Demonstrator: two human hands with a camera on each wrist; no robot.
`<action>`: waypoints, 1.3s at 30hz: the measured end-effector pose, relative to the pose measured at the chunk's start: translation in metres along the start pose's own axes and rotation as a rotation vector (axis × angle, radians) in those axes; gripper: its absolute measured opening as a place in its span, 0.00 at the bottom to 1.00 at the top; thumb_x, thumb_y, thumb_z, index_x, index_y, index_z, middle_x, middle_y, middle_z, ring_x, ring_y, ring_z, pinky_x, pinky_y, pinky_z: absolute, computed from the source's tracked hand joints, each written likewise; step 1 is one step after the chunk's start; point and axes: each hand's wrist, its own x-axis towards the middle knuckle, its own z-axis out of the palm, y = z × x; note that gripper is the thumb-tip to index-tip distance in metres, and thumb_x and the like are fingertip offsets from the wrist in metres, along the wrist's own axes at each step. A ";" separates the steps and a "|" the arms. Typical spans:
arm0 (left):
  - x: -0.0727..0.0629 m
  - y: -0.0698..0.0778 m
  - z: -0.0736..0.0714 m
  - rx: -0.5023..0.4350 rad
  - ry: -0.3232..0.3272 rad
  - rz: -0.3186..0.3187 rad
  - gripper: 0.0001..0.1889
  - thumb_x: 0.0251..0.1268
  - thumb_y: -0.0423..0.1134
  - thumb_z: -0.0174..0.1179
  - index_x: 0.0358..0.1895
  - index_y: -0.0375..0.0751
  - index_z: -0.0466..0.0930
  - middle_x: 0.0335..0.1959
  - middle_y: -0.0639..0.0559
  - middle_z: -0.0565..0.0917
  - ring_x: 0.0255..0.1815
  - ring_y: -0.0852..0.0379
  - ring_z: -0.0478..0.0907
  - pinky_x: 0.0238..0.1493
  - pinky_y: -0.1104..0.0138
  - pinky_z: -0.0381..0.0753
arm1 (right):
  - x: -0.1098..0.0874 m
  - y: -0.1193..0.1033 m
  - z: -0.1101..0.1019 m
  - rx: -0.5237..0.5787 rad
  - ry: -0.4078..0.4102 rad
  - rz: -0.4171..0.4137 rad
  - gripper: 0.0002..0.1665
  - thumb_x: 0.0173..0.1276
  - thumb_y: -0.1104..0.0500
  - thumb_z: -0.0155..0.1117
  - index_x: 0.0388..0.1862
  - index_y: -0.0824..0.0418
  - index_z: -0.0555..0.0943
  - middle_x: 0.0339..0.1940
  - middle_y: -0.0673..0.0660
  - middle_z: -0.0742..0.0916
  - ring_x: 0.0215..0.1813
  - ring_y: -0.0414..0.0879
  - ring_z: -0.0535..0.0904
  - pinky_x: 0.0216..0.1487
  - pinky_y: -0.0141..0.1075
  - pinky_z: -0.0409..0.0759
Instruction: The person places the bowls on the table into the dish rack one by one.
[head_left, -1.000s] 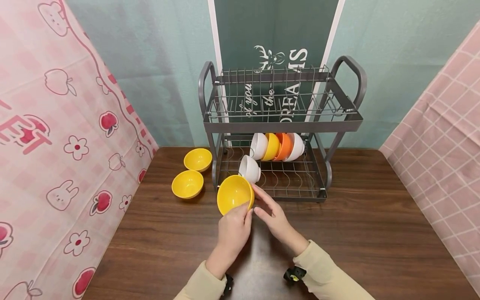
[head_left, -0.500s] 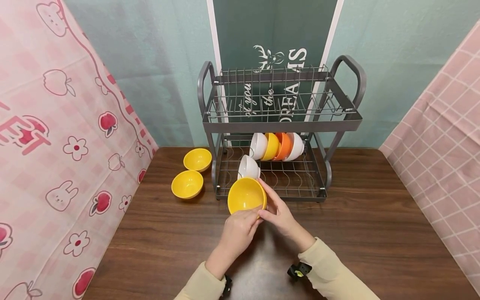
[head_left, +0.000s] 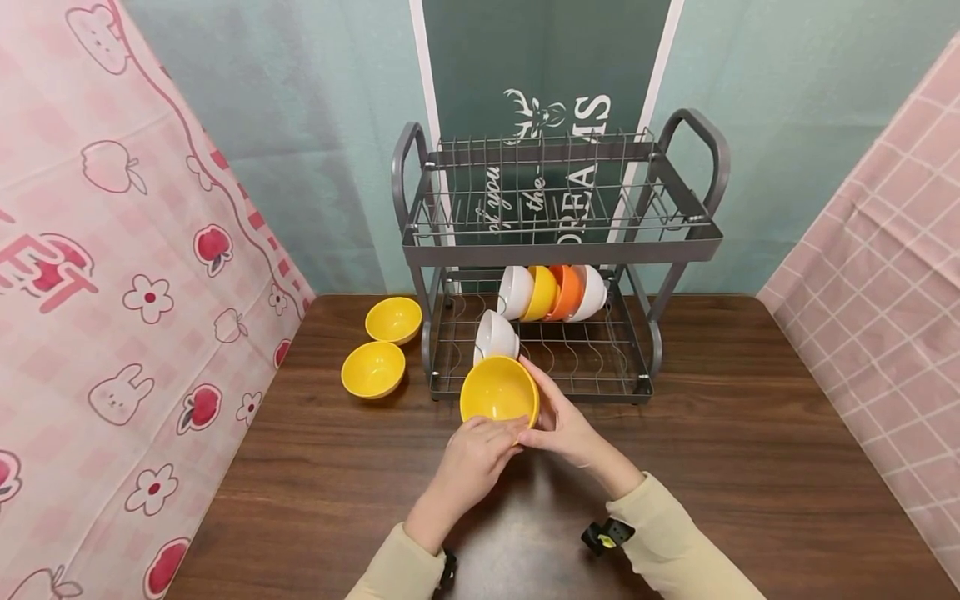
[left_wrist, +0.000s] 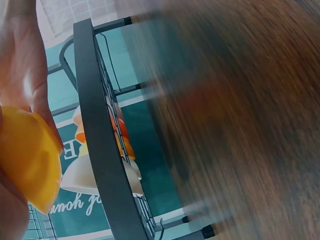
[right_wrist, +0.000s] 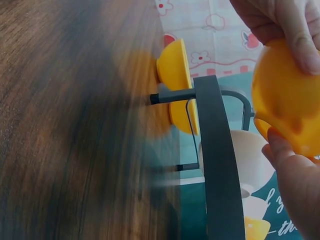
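A yellow bowl is held in both hands just in front of the rack, its hollow facing up toward the head camera. My left hand grips the near rim, fingers over the edge. At the bowl's right side, my right hand holds it between thumb and fingers; the bowl hides part of those fingers. Its rounded outside shows in the right wrist view. Close behind it, a white bowl stands tilted on the lower shelf of the dark grey dish rack.
Two yellow bowls, one farther and one nearer, sit upright left of the rack. At the back of the lower shelf lean a white, a yellow, an orange and another white bowl. Printed cloths surround the wooden table.
The yellow bowl has moved right in the hands. My right hand, earlier at its edge, now holds its right side; my left fingers have shifted along the near rim.
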 end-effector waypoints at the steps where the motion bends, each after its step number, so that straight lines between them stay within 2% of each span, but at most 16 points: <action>1: 0.000 0.000 0.000 -0.007 -0.004 0.005 0.16 0.56 0.41 0.62 0.48 0.43 0.82 0.48 0.56 0.84 0.45 0.64 0.82 0.48 0.70 0.75 | 0.000 -0.001 0.000 -0.007 -0.005 0.001 0.56 0.56 0.60 0.69 0.75 0.57 0.44 0.75 0.65 0.48 0.68 0.39 0.61 0.62 0.26 0.69; 7: -0.002 -0.002 0.000 -0.042 -0.023 0.017 0.19 0.52 0.40 0.65 0.50 0.43 0.81 0.49 0.56 0.84 0.49 0.65 0.81 0.51 0.68 0.74 | -0.001 -0.002 -0.002 -0.066 0.003 0.009 0.58 0.53 0.59 0.71 0.74 0.56 0.45 0.74 0.64 0.51 0.68 0.38 0.59 0.64 0.23 0.65; 14: -0.002 -0.003 0.002 -0.039 -0.026 0.002 0.21 0.50 0.39 0.66 0.51 0.44 0.81 0.50 0.57 0.84 0.50 0.64 0.80 0.54 0.66 0.74 | 0.001 -0.002 -0.003 -0.110 0.069 0.001 0.58 0.50 0.59 0.74 0.74 0.60 0.48 0.73 0.63 0.55 0.69 0.47 0.58 0.63 0.23 0.67; 21: -0.001 -0.006 0.005 0.000 -0.024 -0.002 0.17 0.59 0.42 0.60 0.52 0.45 0.80 0.49 0.56 0.84 0.52 0.61 0.79 0.57 0.64 0.74 | 0.002 -0.001 -0.004 -0.144 0.117 0.013 0.58 0.49 0.60 0.74 0.73 0.59 0.49 0.73 0.62 0.58 0.69 0.53 0.59 0.62 0.23 0.67; 23: 0.000 -0.007 0.005 0.009 -0.024 -0.008 0.17 0.59 0.42 0.60 0.52 0.45 0.80 0.49 0.56 0.84 0.53 0.60 0.79 0.58 0.63 0.74 | 0.003 -0.001 -0.005 -0.153 0.123 0.000 0.58 0.49 0.61 0.74 0.74 0.58 0.50 0.72 0.62 0.58 0.69 0.52 0.60 0.62 0.23 0.68; 27: 0.000 -0.010 0.004 0.026 -0.025 -0.040 0.22 0.53 0.41 0.66 0.55 0.46 0.78 0.52 0.55 0.82 0.55 0.58 0.77 0.61 0.60 0.72 | 0.004 -0.001 -0.008 -0.175 0.131 -0.036 0.58 0.49 0.64 0.73 0.74 0.60 0.49 0.72 0.64 0.58 0.67 0.46 0.63 0.60 0.24 0.70; 30: -0.001 -0.014 0.003 0.020 -0.020 -0.073 0.26 0.51 0.40 0.67 0.58 0.46 0.75 0.55 0.53 0.79 0.57 0.56 0.76 0.61 0.57 0.71 | 0.005 -0.001 -0.012 -0.204 0.145 -0.033 0.57 0.50 0.65 0.72 0.74 0.60 0.49 0.72 0.64 0.58 0.65 0.40 0.65 0.59 0.23 0.71; 33: -0.002 -0.018 0.002 0.018 -0.015 -0.100 0.28 0.52 0.39 0.66 0.59 0.45 0.73 0.58 0.51 0.77 0.58 0.55 0.74 0.62 0.56 0.70 | 0.006 -0.002 -0.017 -0.236 0.159 -0.029 0.57 0.50 0.67 0.71 0.74 0.60 0.49 0.72 0.64 0.58 0.63 0.36 0.66 0.57 0.23 0.72; 39: -0.008 -0.029 0.003 0.080 -0.002 -0.138 0.26 0.54 0.38 0.63 0.59 0.43 0.73 0.58 0.49 0.76 0.57 0.53 0.74 0.61 0.56 0.71 | 0.006 -0.008 -0.023 -0.260 0.196 -0.007 0.57 0.50 0.67 0.71 0.74 0.56 0.49 0.72 0.61 0.58 0.62 0.34 0.67 0.56 0.23 0.73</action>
